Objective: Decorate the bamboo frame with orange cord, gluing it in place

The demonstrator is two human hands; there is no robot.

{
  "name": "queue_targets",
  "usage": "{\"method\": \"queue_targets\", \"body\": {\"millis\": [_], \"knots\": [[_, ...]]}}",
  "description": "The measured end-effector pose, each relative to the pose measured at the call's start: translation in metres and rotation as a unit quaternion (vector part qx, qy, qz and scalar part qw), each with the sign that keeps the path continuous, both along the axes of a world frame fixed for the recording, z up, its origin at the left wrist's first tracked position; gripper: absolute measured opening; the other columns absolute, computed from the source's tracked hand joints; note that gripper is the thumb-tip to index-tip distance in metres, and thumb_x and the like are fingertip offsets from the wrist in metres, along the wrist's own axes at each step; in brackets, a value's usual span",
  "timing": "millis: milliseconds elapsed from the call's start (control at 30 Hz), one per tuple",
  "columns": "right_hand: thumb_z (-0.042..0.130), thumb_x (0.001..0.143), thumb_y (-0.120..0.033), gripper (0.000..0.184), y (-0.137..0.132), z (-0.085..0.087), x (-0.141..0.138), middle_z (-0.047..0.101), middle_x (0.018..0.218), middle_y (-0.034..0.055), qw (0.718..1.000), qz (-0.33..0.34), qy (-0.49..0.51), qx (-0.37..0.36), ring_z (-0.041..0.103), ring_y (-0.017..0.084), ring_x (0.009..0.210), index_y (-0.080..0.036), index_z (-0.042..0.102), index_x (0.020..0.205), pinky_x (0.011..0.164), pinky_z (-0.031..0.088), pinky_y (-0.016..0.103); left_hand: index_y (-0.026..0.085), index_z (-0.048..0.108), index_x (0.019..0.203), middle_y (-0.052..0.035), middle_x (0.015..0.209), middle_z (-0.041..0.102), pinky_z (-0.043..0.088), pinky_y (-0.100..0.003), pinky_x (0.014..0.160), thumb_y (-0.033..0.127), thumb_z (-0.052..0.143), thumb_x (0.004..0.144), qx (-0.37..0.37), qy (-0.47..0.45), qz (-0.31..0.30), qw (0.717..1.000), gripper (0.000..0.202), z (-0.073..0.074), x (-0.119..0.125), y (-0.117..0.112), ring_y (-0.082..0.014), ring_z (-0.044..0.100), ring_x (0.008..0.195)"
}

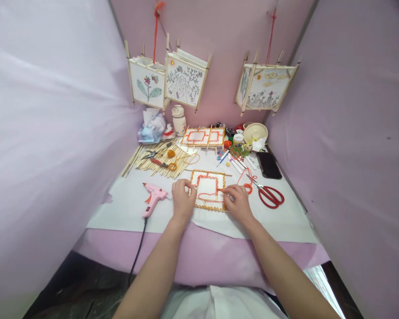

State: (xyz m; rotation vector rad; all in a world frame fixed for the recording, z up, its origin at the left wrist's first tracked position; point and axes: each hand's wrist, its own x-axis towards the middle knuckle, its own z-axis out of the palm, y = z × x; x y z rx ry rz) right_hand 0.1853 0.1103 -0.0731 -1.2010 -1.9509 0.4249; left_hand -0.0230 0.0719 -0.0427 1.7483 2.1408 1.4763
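- Head view, single frame; person's forearms enter from bottom edge.
- left hand [182, 199]: rests on left edge of stick frame [208, 176], fingers curled inward. Closed or merely pressing: cannot tell.
- right hand [237, 204]: on right side of the same frame, forefinger extended toward the orange cord [206, 200]. Fingertip appears to touch it; firm hold cannot be told.
- Frame lies flat on white paper sheet [136, 212], between both hands. Cord forms a loose wavy outline on its white panel; crinkled trim runs along the border.
- Just left of left hand: pink glue gun [153, 199], lying down, black cable [138, 252] trailing off the table edge.
- Right of right hand: red-handled scissors [270, 196], orange cord end near blades; black phone [269, 165] beyond.
- Upper left: heap of wooden sticks [159, 160] with pliers [149, 155] on top.
- Further on: second trimmed frame [202, 137], white jar [178, 120].
- Pink wall: three painted paper lanterns [186, 82] hanging on red cords.
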Motion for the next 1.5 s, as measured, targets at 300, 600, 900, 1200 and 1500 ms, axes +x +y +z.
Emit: {"method": "queue_targets", "body": {"millis": [300, 600, 900, 1200, 1500], "knots": [[0.054, 0.081, -0.021, 0.02, -0.005, 0.0, 0.001, 0.067, 0.098, 0.0065, 0.999, 0.027, -0.018, 0.023, 0.054, 0.023, 0.095, -0.021, 0.071, 0.092, 0.087, 0.04, 0.039, 0.018, 0.055, 0.095, -0.0074, 0.096, 0.062, 0.045, -0.04, 0.086, 0.012, 0.051, 0.079, -0.035, 0.023, 0.007, 0.999, 0.018, -0.016, -0.01, -0.006, -0.0242, 0.057, 0.095], [0.061, 0.077, -0.023, 0.005, -0.021, 0.006, -0.005, 0.064, 0.104, 0.0054, 0.997, 0.02, -0.075, 0.021, 0.05, 0.025, 0.103, -0.022, 0.066, 0.077, 0.089, 0.036, 0.042, 0.018, 0.059, 0.103, -0.0109, 0.107, 0.063, 0.044, -0.044, 0.091, 0.007, 0.047, 0.078, -0.058, 0.055, -0.026, 0.997, 0.03, -0.016, -0.009, -0.006, -0.0274, 0.056, 0.103], [0.056, 0.084, -0.028, 0.013, -0.015, 0.007, 0.0, 0.066, 0.109, 0.0075, 0.999, 0.035, 0.019, 0.002, 0.051, 0.025, 0.108, -0.021, 0.064, 0.076, 0.097, 0.034, 0.046, 0.018, 0.059, 0.102, -0.0102, 0.107, 0.061, 0.043, -0.043, 0.089, 0.008, 0.046, 0.08, -0.077, 0.054, -0.036, 0.995, 0.027, -0.009, -0.007, -0.009, -0.0266, 0.055, 0.103], [0.051, 0.088, -0.037, 0.019, 0.021, 0.026, 0.006, 0.059, 0.066, 0.0001, 0.975, 0.098, 0.158, -0.118, 0.055, 0.016, 0.06, -0.02, 0.057, 0.082, 0.058, 0.043, 0.028, 0.022, 0.063, 0.099, -0.006, 0.105, 0.061, 0.039, -0.042, 0.087, 0.02, 0.059, 0.084, -0.179, 0.203, -0.205, 0.941, 0.016, 0.006, -0.007, -0.047, -0.0258, 0.053, 0.105], [0.06, 0.08, -0.044, 0.026, 0.058, 0.033, 0.009, 0.055, 0.065, -0.0012, 0.952, 0.124, 0.247, -0.128, 0.05, 0.014, 0.06, -0.019, 0.06, 0.077, 0.057, 0.039, 0.027, 0.018, 0.061, 0.094, -0.0069, 0.095, 0.064, 0.039, -0.037, 0.085, 0.027, 0.042, 0.098, -0.228, 0.37, -0.251, 0.865, 0.021, 0.02, 0.011, -0.033, -0.0223, 0.057, 0.095]]}}
